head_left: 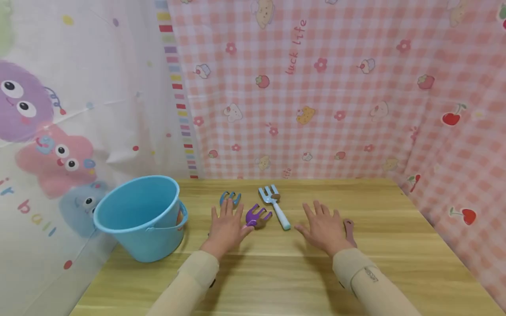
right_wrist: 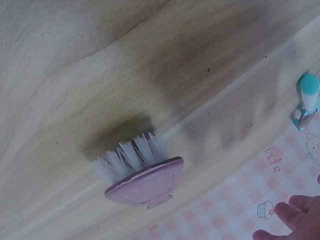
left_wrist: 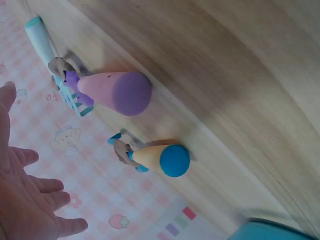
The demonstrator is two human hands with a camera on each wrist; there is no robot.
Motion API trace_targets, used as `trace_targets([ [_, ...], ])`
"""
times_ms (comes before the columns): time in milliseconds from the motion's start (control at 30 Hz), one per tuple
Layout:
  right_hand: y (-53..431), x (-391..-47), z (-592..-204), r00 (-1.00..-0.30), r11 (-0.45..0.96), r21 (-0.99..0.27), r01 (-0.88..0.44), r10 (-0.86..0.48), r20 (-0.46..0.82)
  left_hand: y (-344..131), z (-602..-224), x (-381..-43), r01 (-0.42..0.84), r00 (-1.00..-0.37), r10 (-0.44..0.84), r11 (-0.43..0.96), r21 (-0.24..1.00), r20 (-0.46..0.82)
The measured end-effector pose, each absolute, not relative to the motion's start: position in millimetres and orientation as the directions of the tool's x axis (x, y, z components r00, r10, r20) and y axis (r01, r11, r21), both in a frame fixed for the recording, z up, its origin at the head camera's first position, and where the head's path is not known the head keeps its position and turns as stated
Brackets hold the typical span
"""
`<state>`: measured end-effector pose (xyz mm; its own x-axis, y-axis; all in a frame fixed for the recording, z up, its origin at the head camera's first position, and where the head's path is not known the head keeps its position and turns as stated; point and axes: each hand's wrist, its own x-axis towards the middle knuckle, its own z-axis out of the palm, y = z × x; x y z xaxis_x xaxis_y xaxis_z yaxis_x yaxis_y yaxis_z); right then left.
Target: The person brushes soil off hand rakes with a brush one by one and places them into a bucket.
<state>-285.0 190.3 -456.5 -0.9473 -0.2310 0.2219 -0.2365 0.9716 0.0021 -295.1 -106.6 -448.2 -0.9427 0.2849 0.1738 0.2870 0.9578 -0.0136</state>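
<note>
A blue bucket (head_left: 156, 243) stands at the left of a wooden table (head_left: 272, 281); to its right a person's left hand (head_left: 226, 226), fingers spread and holding nothing, hovers near a blue rake (head_left: 223, 200), a purple rake (head_left: 250, 217) and, farther right, a pale-blue fork (head_left: 281, 215). The right hand (head_left: 324, 226), equally empty, hovers just left of a pink brush (head_left: 349, 230). A low leftward sweep of the left arm could jolt the bucket. The right-wrist view shows white bristles (right_wrist: 131, 156) that the head view hides.

Head view: L hand (head_left: 226, 229) hides prob. most of blue rake (head_left: 223, 200) handle; L-wrist view crops bucket (left_wrist: 272, 232).
</note>
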Motion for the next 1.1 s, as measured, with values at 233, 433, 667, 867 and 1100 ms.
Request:
trace_targets([
  [233,193.2,-285.0,-451.7,-0.940,0.966,0.014,-0.259,-0.256,0.225,-101.3,-444.7,-292.9,0.322,-0.926,0.321,0.946,-0.026,0.198],
  [433,199.2,-284.9,-442.8,-0.937,0.962,0.041,-0.269,-0.271,0.222,-98.6,-441.9,-293.4,0.358,-0.911,0.347,0.934,0.007,0.221],
  [667,211.1,-285.2,-430.2,-0.933,0.956,0.075,-0.284,-0.293,0.207,-100.5,-437.6,-292.2,0.358,-0.921,0.344,0.932,0.051,0.180],
  [867,226.4,-289.4,-420.6,-0.915,0.944,0.113,-0.309,-0.328,0.236,-100.3,-429.5,-289.7,0.363,-0.926,0.353,0.929,0.065,0.132],
  [1100,249.1,-294.4,-405.2,-0.912,0.934,0.135,-0.331,-0.353,0.210,-96.6,-423.7,-291.8,0.363,-0.931,0.359,0.930,0.058,0.067],
])
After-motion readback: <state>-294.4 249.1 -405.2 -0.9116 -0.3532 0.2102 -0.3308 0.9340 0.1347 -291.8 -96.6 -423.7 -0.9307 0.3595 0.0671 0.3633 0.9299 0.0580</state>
